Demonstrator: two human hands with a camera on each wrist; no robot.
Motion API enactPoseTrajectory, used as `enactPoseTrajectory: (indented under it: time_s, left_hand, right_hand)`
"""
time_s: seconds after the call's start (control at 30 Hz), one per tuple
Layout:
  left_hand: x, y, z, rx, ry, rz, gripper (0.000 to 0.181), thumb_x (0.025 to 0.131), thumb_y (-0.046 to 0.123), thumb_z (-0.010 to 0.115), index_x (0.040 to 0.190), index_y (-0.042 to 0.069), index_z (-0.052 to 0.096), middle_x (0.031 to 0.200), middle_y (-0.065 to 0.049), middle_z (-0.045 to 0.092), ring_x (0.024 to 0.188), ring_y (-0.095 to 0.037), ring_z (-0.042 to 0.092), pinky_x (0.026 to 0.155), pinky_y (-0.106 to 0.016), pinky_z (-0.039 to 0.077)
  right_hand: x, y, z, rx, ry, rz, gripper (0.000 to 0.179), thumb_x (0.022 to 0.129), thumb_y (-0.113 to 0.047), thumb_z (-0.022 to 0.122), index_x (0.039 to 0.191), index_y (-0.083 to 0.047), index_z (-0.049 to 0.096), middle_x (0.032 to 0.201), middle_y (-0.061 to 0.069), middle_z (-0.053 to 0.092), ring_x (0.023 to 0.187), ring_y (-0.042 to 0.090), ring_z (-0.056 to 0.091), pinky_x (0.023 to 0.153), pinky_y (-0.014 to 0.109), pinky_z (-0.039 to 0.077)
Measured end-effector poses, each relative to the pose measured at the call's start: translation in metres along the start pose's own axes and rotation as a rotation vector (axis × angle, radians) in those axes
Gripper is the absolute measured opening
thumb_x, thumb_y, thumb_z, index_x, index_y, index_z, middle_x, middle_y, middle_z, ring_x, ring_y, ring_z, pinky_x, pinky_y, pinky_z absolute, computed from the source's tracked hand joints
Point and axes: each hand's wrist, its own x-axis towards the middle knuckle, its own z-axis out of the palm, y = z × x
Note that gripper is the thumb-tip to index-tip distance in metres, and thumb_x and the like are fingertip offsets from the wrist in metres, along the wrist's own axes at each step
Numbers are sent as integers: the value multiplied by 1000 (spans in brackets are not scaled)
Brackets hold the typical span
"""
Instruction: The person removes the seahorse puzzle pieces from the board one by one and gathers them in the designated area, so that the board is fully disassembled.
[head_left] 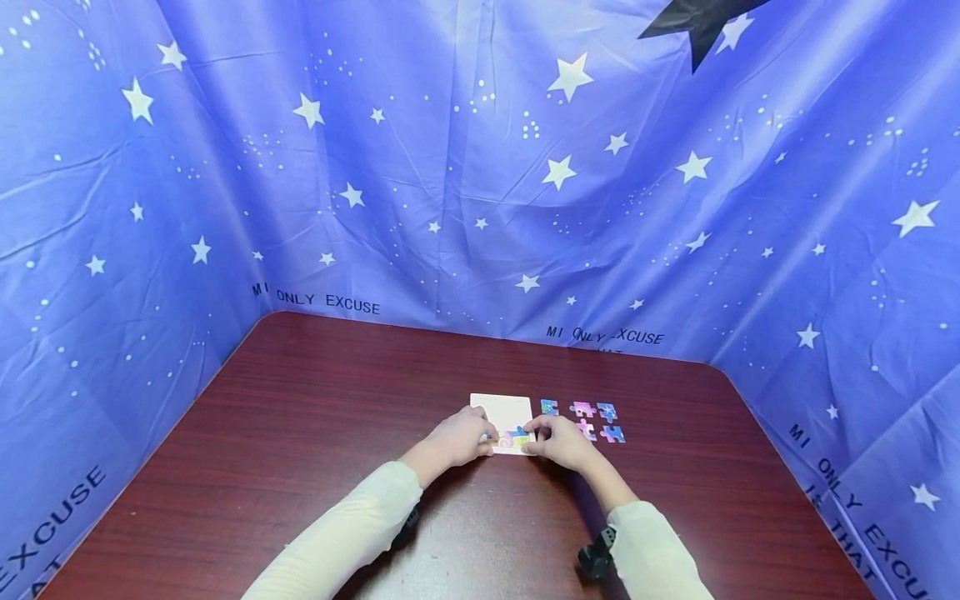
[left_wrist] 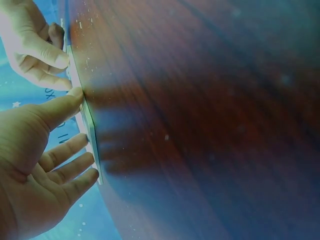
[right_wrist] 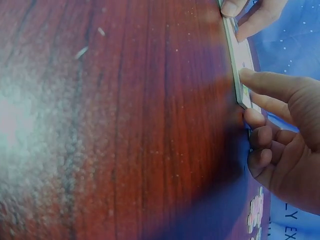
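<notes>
A white puzzle board (head_left: 501,407) lies flat on the table, with joined pink, blue and yellow pieces along its near side. My left hand (head_left: 467,435) rests at the board's left near corner. Its thumb (left_wrist: 75,94) touches the near edge, while its other fingers lie fairly straight against the side. At the right near corner, my right hand (head_left: 561,442) brackets a yellow-and-blue puzzle piece (head_left: 522,442) with thumb and index finger. The remaining right fingers are curled beside the board. Fingers hide part of both corners.
Several loose jigsaw pieces (head_left: 607,412) lie to the right of the board, some partly behind the right hand. The dark red wooden table (head_left: 330,400) reaches a blue star-printed curtain (head_left: 450,167) at the back and sides.
</notes>
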Motion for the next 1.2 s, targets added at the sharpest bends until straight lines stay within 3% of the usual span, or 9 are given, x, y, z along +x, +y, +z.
enactPoseTrajectory:
  time_s: [0.77,1.2]
  left_hand:
    - [1,1,2,-4,14,-15,19,82,29,70,100,23,73,95,4,57,92,-14,51,83,-25,46]
    - [2,2,3,-9,19,-10,19,82,28,71,99,21,73,93,4,57,90,-14,51,83,-25,46]
  right_hand:
    - [3,-3,2,92,49,27,21,72,-8,75,90,-4,64,68,-1,49,52,10,44,48,21,38]
    - [2,-6,6,163,90,80,11,79,-4,68,90,-2,66,68,2,57,49,10,47,45,22,39]
